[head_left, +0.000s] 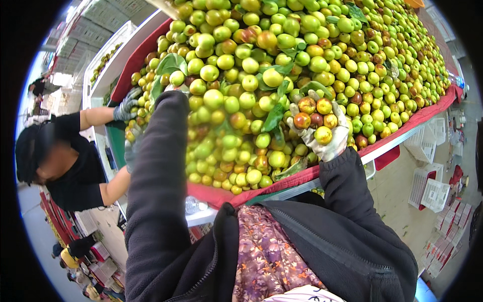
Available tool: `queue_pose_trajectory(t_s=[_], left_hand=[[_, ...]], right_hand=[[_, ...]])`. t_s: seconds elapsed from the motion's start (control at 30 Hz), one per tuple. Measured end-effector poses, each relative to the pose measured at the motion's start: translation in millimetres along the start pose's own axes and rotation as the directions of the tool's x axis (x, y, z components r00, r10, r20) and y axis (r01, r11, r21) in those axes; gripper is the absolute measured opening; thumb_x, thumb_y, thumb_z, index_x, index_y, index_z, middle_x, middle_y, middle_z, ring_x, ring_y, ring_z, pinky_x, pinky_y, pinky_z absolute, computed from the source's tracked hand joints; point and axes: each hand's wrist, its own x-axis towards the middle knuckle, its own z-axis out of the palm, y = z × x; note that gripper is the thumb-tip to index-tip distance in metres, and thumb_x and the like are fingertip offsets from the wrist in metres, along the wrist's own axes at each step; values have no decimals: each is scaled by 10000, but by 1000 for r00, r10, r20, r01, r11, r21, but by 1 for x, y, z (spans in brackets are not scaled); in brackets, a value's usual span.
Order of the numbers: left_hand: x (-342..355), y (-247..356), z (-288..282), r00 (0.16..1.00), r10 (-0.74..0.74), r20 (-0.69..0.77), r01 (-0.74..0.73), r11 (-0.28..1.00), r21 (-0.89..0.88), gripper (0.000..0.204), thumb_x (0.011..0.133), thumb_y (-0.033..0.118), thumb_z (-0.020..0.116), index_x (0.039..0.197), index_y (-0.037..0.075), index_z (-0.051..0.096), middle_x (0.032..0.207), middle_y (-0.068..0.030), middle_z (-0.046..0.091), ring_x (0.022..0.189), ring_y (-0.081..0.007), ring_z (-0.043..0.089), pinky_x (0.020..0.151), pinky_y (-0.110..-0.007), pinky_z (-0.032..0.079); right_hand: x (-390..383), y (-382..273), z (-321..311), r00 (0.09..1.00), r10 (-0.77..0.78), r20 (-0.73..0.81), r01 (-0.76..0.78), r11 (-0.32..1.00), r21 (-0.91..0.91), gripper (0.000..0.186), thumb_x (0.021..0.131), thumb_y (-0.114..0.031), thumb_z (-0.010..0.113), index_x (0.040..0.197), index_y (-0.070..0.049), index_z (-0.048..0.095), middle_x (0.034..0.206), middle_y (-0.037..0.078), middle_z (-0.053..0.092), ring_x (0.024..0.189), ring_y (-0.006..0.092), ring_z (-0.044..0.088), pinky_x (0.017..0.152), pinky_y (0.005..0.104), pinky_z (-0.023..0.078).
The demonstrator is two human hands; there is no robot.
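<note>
A broad heap of green and reddish-brown jujubes lies in front of me, with loose green leaves among the fruit. My right hand, in a pale, stained glove, is turned palm up at the near right of the heap. Several browner jujubes rest in it, fingers curled around them. My left hand reaches over the heap's left part, beside a yellow-green jujube and a large leaf. The black sleeve covers nearly all of that hand, so its fingers do not show.
Red cloth lines the table's near edge. At the left a co-worker in black reaches in with grey-gloved hands. White plastic baskets stand on the floor at right. A clear plastic bottle lies by the near edge.
</note>
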Motion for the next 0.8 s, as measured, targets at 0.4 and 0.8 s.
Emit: queue_pose_trajectory(t_s=[0.4,0.8], left_hand=[[-246,-25,-44,948,145,285,318,-525,-790,426,995,283,486,1355,62,434,1149,-123,579,813,-135,592,693,-206,529],[-472,-40,-56,931,113,348,278,-837,-472,531,992,430,385,1273,-6,499,898,-77,620,597,-103,534,518,-199,455]], right_hand=[[-37,65,22,980,190,-53,-195,973,-126,503,957,-403,405,1331,-71,462,1356,226,473,1188,397,519,961,577,442],[-112,210,12,668,736,-111,-743,650,-159,541,957,-443,387,1327,-54,451,1352,229,463,1189,441,499,931,622,447]])
